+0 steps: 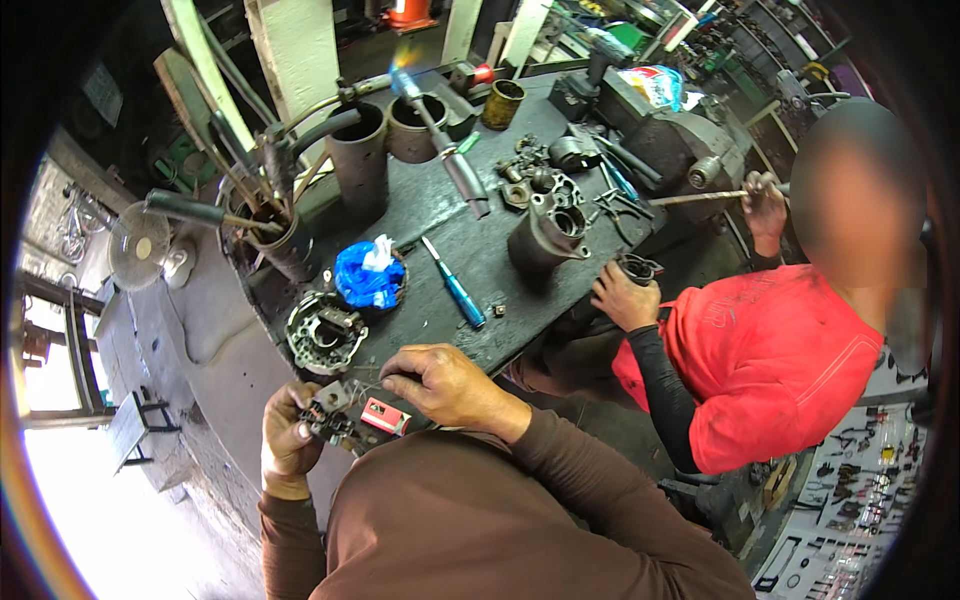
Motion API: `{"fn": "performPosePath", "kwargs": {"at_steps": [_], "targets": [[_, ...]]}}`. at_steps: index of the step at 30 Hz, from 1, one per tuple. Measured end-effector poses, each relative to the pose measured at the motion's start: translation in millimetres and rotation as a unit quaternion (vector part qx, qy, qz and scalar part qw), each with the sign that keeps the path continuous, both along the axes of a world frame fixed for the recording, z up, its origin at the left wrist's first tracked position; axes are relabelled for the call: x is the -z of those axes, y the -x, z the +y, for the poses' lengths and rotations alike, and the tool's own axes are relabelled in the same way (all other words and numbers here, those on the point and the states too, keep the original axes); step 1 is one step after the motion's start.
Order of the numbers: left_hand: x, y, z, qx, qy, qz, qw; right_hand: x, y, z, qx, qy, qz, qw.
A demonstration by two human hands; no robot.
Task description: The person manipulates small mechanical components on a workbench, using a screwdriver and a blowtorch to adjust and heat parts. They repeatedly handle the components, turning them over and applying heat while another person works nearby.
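Note:
Close to my body, my left hand [288,440] grips a small electrical part [335,415] with a grey metal plate and a dark body. Beside it, my right hand [445,385] is closed, thumb and fingers pressed together next to the plate; a thin wire-like line shows near the fingertips, but what they hold is unclear. A small red and white box [386,416] sits between my hands. Just beyond is a round, open metal housing [326,334]. A blue plastic bag [368,274] lies behind it, and a screwdriver [458,292] with a blue handle rests to the right.
A torch [440,145] with a flame at its tip lies across metal cylinders [358,155]. Mid-bench stands a dark metal housing [548,235]. At right, a person in a red shirt [760,350] holds a rod [700,198] and a ring-shaped part [637,268]. A tool pot [288,250] stands left.

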State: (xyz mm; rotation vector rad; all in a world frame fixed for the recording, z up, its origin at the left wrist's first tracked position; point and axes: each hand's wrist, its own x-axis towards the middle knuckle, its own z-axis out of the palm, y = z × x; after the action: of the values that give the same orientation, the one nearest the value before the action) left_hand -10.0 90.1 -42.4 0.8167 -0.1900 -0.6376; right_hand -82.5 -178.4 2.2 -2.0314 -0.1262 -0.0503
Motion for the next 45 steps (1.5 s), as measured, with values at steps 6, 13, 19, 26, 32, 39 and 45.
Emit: {"fn": "performPosePath", "kwargs": {"at_steps": [6, 13, 19, 26, 32, 39, 45], "targets": [[-13, -3, 0, 0.075, 0.012, 0.064, 0.995, 3, -3, 5, -0.017, -0.022, -0.037, 0.999], [-9, 4, -21, 0.08, -0.009, 0.025, 0.996, 9, -1, 10, -0.035, -0.014, -0.035, 0.999], [-14, 4, -14, 0.071, -0.025, 0.047, 0.996, 12, 1, -6, -0.045, -0.001, -0.042, 0.998], [-12, 8, -11, 0.039, -0.011, 0.028, 0.999, 25, -7, -34, 0.052, 0.017, -0.066, 0.996], [-8, 4, -1, -0.011, 0.025, 0.048, 0.998, 33, -2, -29, 0.116, -0.148, 0.193, 0.963], [-5, 9, -11, -0.011, 0.067, 0.066, 0.996, 33, -11, 26, -0.011, -0.273, 0.234, 0.933], [3, 16, -11, 0.007, 0.077, 0.069, 0.995, 33, -18, 27, 0.073, -0.31, 0.205, 0.926]]}}
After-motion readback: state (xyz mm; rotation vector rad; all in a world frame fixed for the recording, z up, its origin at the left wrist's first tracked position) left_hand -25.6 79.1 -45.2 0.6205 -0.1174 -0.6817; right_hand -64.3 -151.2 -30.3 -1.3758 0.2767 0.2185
